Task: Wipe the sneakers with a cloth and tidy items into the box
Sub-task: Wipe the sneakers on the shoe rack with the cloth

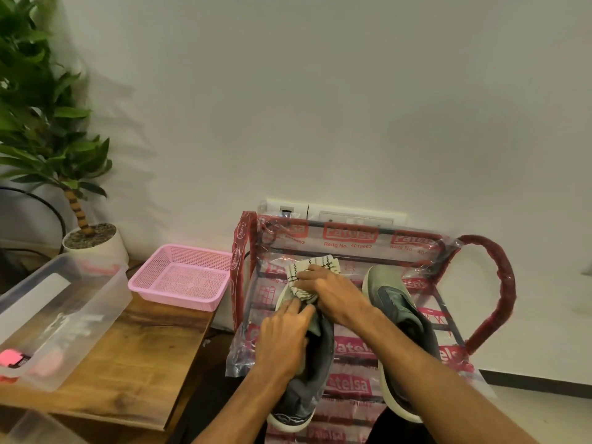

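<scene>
Currently gripping cloth point(315, 263) in right hand point(331, 294), on toe of grey sneaker point(307, 389); pressing same shoe with flat-fingered left hand point(282, 339); sitting on plastic-wrapped rack point(493, 283) (second sneaker point(394, 302) alongside); clear box point(64, 302) on table point(144, 347), left.

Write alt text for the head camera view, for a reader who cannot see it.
A right hand grips a white cloth with black stitched lines against the toe of a grey-green fabric sneaker steadied by the left hand. A second sneaker lies beside it on a plastic-wrapped metal rack; a pink mesh basket and clear plastic box sit on a wooden table.
</scene>
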`<state>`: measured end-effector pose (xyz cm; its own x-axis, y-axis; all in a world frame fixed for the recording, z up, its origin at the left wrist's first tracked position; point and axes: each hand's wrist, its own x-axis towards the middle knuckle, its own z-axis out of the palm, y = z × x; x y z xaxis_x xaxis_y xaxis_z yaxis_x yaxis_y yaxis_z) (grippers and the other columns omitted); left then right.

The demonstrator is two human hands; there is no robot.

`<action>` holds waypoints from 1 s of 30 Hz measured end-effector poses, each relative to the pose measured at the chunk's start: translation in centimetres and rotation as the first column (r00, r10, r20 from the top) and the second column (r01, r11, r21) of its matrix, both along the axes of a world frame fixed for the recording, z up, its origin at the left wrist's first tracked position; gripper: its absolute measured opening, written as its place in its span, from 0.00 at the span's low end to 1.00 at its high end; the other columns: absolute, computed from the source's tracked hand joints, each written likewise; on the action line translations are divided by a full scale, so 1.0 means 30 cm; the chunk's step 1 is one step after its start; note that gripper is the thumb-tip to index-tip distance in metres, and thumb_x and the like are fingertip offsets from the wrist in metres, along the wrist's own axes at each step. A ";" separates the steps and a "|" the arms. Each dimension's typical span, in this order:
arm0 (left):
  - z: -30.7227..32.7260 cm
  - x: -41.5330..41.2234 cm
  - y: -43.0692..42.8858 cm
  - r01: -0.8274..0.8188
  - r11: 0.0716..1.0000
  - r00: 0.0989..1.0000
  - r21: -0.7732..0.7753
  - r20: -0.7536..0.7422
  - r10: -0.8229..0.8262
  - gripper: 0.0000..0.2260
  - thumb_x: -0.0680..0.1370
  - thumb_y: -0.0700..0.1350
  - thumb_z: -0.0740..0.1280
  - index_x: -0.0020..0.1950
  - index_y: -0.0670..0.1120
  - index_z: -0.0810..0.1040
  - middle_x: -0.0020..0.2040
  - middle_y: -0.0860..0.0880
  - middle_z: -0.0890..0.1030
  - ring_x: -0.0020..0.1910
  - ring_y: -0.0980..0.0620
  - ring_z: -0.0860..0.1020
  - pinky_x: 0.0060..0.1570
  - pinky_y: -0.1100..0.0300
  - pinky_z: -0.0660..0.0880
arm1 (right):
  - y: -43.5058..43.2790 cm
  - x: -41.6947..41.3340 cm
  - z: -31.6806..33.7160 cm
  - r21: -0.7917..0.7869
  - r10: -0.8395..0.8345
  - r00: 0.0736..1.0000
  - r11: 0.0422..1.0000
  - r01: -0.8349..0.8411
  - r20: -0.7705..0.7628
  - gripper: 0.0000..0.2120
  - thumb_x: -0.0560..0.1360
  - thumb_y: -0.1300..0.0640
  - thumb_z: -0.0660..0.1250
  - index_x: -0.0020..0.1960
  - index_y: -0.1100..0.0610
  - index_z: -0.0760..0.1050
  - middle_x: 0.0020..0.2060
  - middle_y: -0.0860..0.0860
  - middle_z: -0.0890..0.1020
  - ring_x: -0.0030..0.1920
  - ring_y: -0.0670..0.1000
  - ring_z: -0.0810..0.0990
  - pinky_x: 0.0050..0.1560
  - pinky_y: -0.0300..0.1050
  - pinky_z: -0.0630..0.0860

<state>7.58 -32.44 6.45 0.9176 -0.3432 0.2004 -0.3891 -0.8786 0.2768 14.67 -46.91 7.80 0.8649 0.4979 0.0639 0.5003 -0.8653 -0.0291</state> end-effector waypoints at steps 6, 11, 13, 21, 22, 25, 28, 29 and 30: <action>0.005 0.008 -0.017 0.003 1.000 1.000 -0.005 0.007 -0.003 0.18 0.76 0.42 0.65 0.65 0.51 0.69 0.67 0.52 0.70 0.63 0.50 0.72 0.53 0.55 0.72 | -0.063 0.041 0.012 -0.199 -0.123 0.989 0.970 0.137 0.082 0.25 0.77 0.65 0.64 0.72 0.54 0.68 0.72 0.51 0.68 0.73 0.56 0.64 0.71 0.51 0.65; 0.002 0.015 -0.006 -0.007 1.000 1.000 -0.002 0.005 0.007 0.14 0.77 0.42 0.63 0.63 0.50 0.71 0.63 0.51 0.73 0.59 0.51 0.74 0.50 0.57 0.73 | 0.013 0.024 -0.019 -0.015 -0.062 0.998 0.998 0.061 -0.024 0.20 0.73 0.66 0.62 0.63 0.54 0.77 0.64 0.53 0.77 0.66 0.56 0.74 0.62 0.54 0.74; 0.005 0.013 -0.010 0.006 1.000 1.000 -0.002 0.016 -0.006 0.15 0.77 0.42 0.63 0.63 0.51 0.71 0.64 0.52 0.72 0.60 0.51 0.74 0.50 0.58 0.72 | -0.014 0.024 -0.018 -0.004 -0.051 0.998 0.999 0.051 -0.037 0.22 0.73 0.66 0.63 0.65 0.54 0.77 0.66 0.53 0.76 0.67 0.56 0.73 0.64 0.54 0.73; 0.007 0.018 -0.008 0.006 1.000 1.000 0.022 0.021 -0.007 0.16 0.78 0.43 0.63 0.65 0.50 0.69 0.65 0.51 0.71 0.61 0.50 0.73 0.51 0.56 0.72 | -0.001 0.074 -0.007 -0.179 -0.177 0.980 0.965 0.190 0.085 0.18 0.76 0.64 0.66 0.65 0.55 0.75 0.64 0.54 0.77 0.65 0.56 0.73 0.63 0.52 0.73; 0.005 0.018 -0.007 0.005 1.000 1.000 0.023 0.021 -0.005 0.15 0.78 0.43 0.62 0.65 0.50 0.70 0.64 0.51 0.72 0.61 0.50 0.73 0.51 0.57 0.72 | 0.013 0.072 -0.010 -0.144 -0.173 0.983 0.973 0.179 0.053 0.17 0.76 0.64 0.66 0.64 0.56 0.75 0.62 0.55 0.78 0.64 0.57 0.75 0.62 0.52 0.74; 0.002 0.018 -0.008 -0.004 1.000 1.000 0.023 0.024 0.003 0.15 0.79 0.43 0.62 0.65 0.51 0.70 0.64 0.51 0.73 0.60 0.51 0.74 0.49 0.57 0.72 | 0.012 0.055 -0.003 -0.055 -0.104 0.993 0.993 0.101 -0.054 0.21 0.73 0.64 0.66 0.65 0.54 0.76 0.63 0.56 0.78 0.64 0.57 0.76 0.63 0.53 0.73; 0.004 0.021 -0.015 0.004 1.000 1.000 0.021 0.012 -0.004 0.15 0.77 0.43 0.63 0.64 0.51 0.70 0.64 0.52 0.72 0.61 0.50 0.74 0.48 0.55 0.72 | -0.042 0.048 -0.005 -0.121 -0.084 0.996 0.990 0.079 -0.032 0.24 0.75 0.64 0.66 0.70 0.51 0.72 0.70 0.52 0.72 0.70 0.55 0.70 0.69 0.53 0.68; 0.007 0.024 -0.016 0.005 1.000 1.000 0.018 0.011 -0.005 0.16 0.77 0.42 0.63 0.64 0.52 0.70 0.64 0.52 0.72 0.61 0.50 0.73 0.48 0.55 0.72 | -0.055 0.049 -0.007 -0.174 -0.091 0.996 0.981 0.089 -0.004 0.26 0.76 0.64 0.66 0.72 0.50 0.70 0.72 0.50 0.70 0.72 0.54 0.67 0.71 0.52 0.66; 0.008 0.027 -0.016 0.009 1.000 1.000 0.017 0.011 -0.009 0.16 0.77 0.42 0.63 0.65 0.52 0.70 0.65 0.52 0.72 0.62 0.50 0.73 0.48 0.55 0.72 | -0.059 0.053 -0.006 -0.224 -0.101 0.994 0.969 0.106 0.033 0.26 0.77 0.64 0.66 0.73 0.50 0.68 0.73 0.48 0.69 0.73 0.54 0.66 0.72 0.51 0.65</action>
